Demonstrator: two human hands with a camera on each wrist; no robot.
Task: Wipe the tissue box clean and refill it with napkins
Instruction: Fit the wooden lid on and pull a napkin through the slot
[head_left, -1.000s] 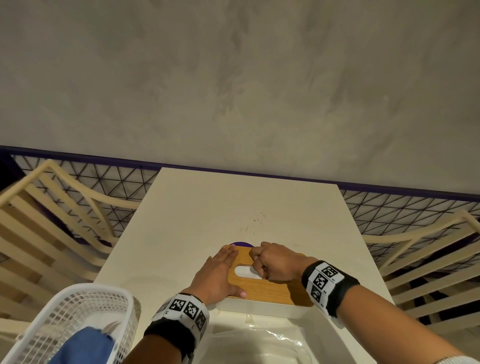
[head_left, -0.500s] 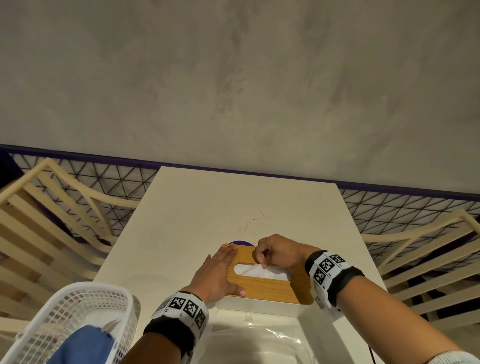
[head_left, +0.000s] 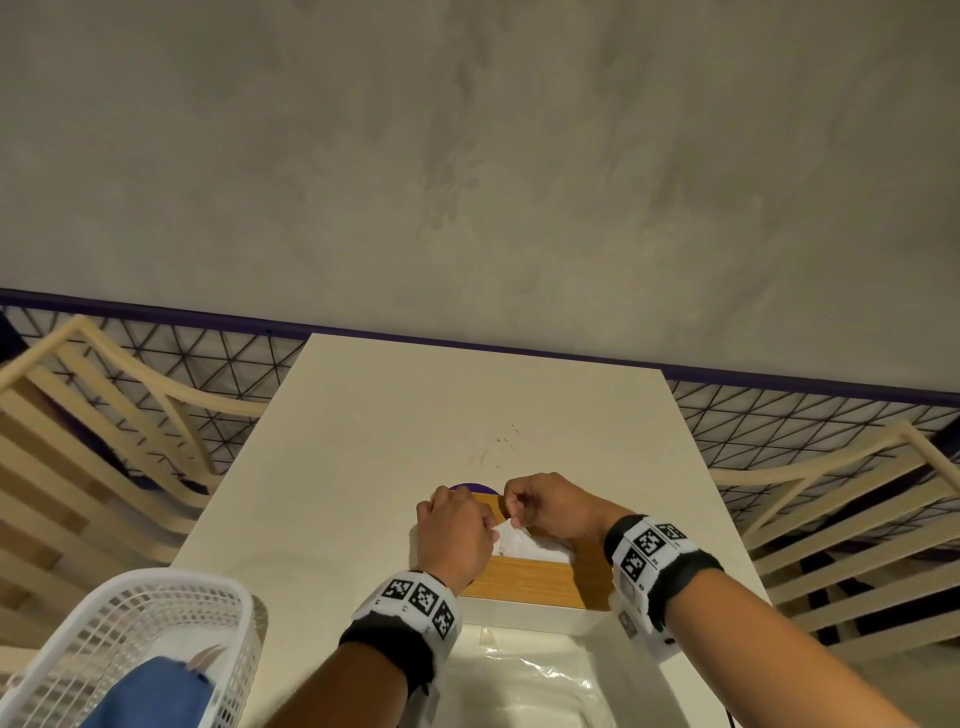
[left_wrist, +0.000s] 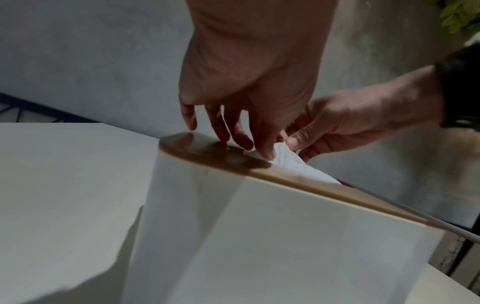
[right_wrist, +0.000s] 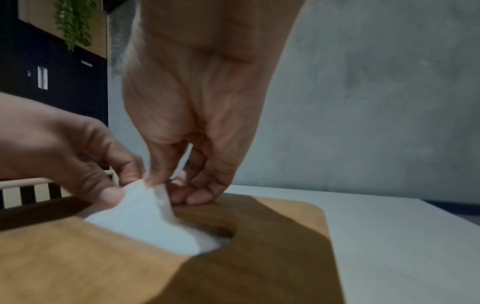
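Observation:
The tissue box is white with a wooden lid and stands near the front of the table. A white napkin sticks up out of the lid's slot. My left hand pinches the napkin's left corner, and its other fingers touch the lid. My right hand pinches the same tip from the far side. In the right wrist view both hands meet on the napkin, the right hand above and the left hand beside it. The box's inside is hidden.
A white mesh basket with a blue cloth sits at the front left. A clear plastic wrapper lies in a white tray in front of the box. Something purple shows behind the box. Slatted wooden chairs flank the table.
My left hand lay flat on the lid and now pinches the napkin. The right hand rose from the slot, drawing the napkin's tip up out of it.

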